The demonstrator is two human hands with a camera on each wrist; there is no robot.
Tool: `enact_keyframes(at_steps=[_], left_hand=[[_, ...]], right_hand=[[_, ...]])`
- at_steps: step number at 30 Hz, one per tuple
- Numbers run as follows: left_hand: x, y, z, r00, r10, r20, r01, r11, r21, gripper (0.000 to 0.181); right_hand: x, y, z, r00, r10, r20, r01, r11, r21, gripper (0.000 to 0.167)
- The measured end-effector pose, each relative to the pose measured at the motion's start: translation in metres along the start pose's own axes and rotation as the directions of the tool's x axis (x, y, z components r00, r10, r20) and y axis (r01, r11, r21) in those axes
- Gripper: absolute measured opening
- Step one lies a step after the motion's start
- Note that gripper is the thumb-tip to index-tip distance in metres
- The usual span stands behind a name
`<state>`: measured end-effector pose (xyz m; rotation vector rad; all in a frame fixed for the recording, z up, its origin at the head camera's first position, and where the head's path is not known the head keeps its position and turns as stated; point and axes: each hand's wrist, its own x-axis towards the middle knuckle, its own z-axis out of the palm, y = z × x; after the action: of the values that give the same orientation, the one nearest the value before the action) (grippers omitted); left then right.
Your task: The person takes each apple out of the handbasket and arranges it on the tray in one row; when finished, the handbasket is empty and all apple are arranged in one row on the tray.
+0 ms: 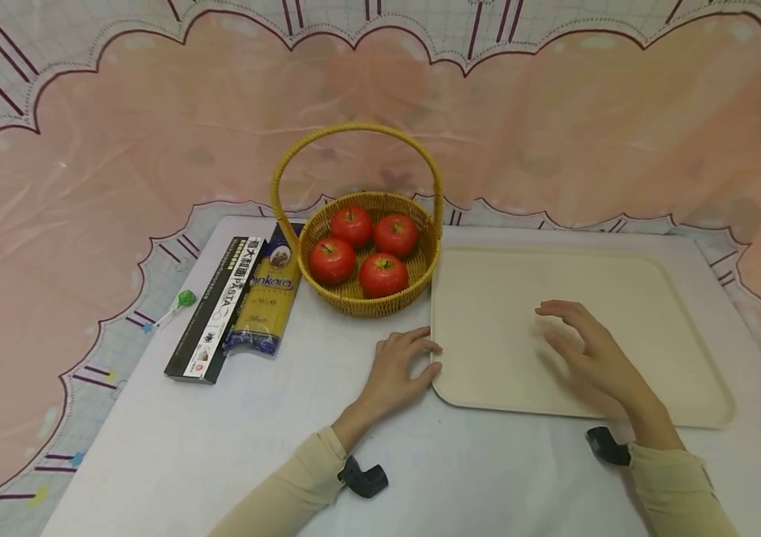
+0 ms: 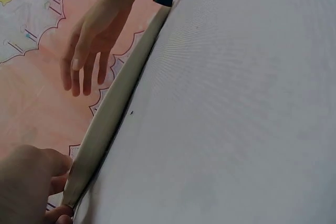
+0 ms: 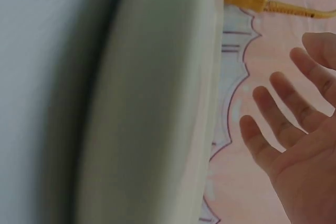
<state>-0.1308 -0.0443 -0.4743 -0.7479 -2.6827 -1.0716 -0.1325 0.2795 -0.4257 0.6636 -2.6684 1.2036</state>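
A beige tray [image 1: 581,328] lies on the right of the table. The left hand [image 1: 396,373] touches its left edge with the fingertips, fingers loosely bent. In the left wrist view the fingers of the left hand [image 2: 34,182] meet the corner of the tray [image 2: 107,121]. Above the tray's surface hovers the right hand [image 1: 595,358], fingers relaxed and holding nothing. The right wrist view shows the right hand [image 3: 304,135] with fingers spread, apart from the tray rim [image 3: 152,103].
A yellow wicker basket [image 1: 370,307] with several red tomatoes [image 1: 383,275] stands behind the left hand. Left of it lie a yellow-and-blue pasta bag [image 1: 262,306], a black-and-white pasta box [image 1: 215,313] and a green lollipop [image 1: 185,298].
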Motion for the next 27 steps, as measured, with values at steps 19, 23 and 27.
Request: enact_keyframes(at_steps=[19, 23, 27], left_hand=[[0.000, 0.007, 0.003, 1.000, -0.005, 0.006, 0.004, 0.997, 0.081, 0.018], [-0.001, 0.006, 0.003, 1.000, -0.013, 0.004, 0.013, 0.996, 0.083, 0.019], [-0.001, 0.004, 0.001, 1.000, -0.011, 0.002, 0.011, 0.996, 0.093, 0.020]], right_hand=[[0.068, -0.028, 0.022, 0.978, -0.172, 0.121, 0.177, 0.984, -0.033, 0.032], [0.080, -0.032, 0.029, 0.970, -0.204, 0.134, 0.211, 0.976, -0.043, 0.029], [0.092, -0.036, 0.037, 0.965, -0.220, 0.143, 0.230, 0.971, -0.057, 0.025]])
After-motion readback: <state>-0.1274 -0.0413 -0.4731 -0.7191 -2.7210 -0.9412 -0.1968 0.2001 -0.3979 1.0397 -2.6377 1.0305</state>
